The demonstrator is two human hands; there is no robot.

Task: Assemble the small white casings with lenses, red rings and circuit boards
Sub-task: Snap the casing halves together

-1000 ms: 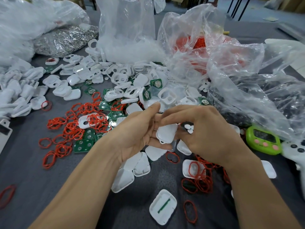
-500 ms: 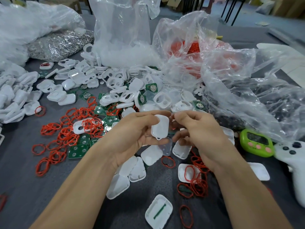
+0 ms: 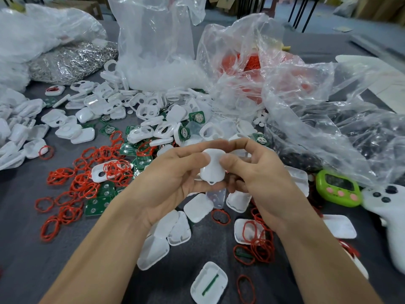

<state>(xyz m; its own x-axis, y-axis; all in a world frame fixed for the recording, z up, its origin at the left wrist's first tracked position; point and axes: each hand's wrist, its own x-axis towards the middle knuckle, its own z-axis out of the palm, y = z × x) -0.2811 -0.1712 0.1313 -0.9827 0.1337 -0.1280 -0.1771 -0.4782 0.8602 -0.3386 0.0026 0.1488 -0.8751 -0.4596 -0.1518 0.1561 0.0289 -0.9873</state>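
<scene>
A small white casing (image 3: pixel 212 170) is pinched between both hands above the table's middle, its smooth back toward me and a small loop at its lower edge. My left hand (image 3: pixel 173 178) cups it from the left, thumb on top. My right hand (image 3: pixel 258 178) grips it from the right, thumb pressed on its face. Loose red rings (image 3: pixel 87 178) lie scattered at left. Green circuit boards (image 3: pixel 96 204) sit among them. White casing halves (image 3: pixel 198 207) lie beneath my hands.
Clear plastic bags (image 3: pixel 306 102) of parts crowd the back and right. A heap of white shells (image 3: pixel 19 128) fills the left edge. A green timer (image 3: pixel 337 187) and a white controller (image 3: pixel 390 207) sit at right. One open casing (image 3: pixel 209 281) lies near the front.
The casing has turned from edge-on to showing its back. My right hand has closed in onto it, thumb now pressing its face.
</scene>
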